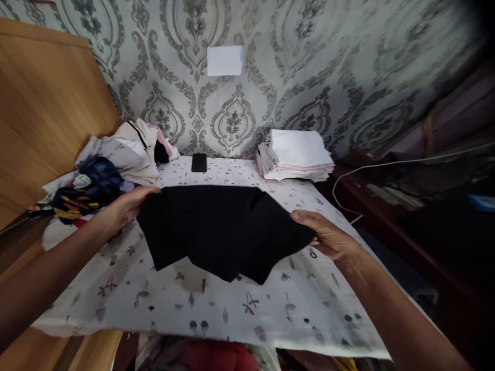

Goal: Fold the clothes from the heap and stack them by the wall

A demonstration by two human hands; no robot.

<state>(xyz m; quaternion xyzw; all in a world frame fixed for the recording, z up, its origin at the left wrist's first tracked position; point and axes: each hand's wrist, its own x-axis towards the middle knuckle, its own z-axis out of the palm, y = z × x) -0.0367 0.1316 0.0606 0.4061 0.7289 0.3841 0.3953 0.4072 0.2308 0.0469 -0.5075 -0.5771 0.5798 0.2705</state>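
Observation:
A black piece of cloth (216,226), apparently a garment, is stretched between my hands above the patterned white sheet (185,304). My left hand (135,202) pinches its upper left corner. On the other side, my right hand (325,234) grips the right end between thumb and fingers. The cloth's lower edge hangs in uneven points. Its exact kind I cannot make out.
Crumpled clothes (127,149) lie heaped at the left by a wooden panel (54,103). A folded stack of cloth (297,152) sits at the back right. Between them lies a black phone (199,163). A white cable (379,164) crosses the right side.

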